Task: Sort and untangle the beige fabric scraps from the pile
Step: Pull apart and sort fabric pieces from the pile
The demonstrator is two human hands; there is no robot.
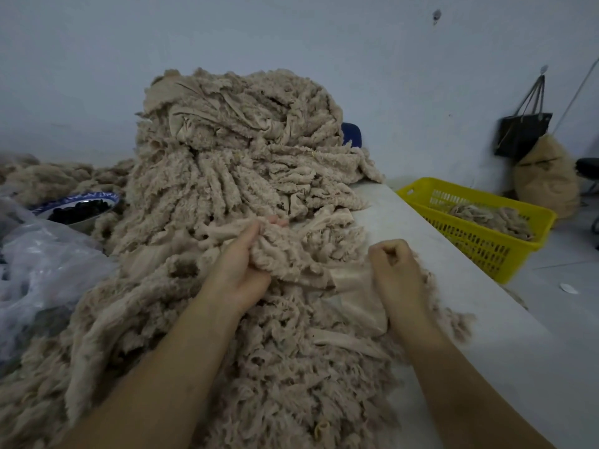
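A tall pile of fuzzy beige fabric scraps (240,150) rises at the centre of the white table (486,319) and spreads toward me over its near half. My left hand (241,264) grips a bunch of fuzzy scraps (282,254) at the pile's near foot, fingers curled over its top. My right hand (397,273) is fisted just to the right, pinching a smooth beige scrap (353,286) that stretches between the two hands.
A yellow plastic basket (505,251) with some beige scraps stands off the table's right edge. A blue-and-white bowl of dark pieces (81,205) and clear plastic sheeting (42,267) lie at the left. A black bag (522,134) hangs on the wall above a tan sack (547,179).
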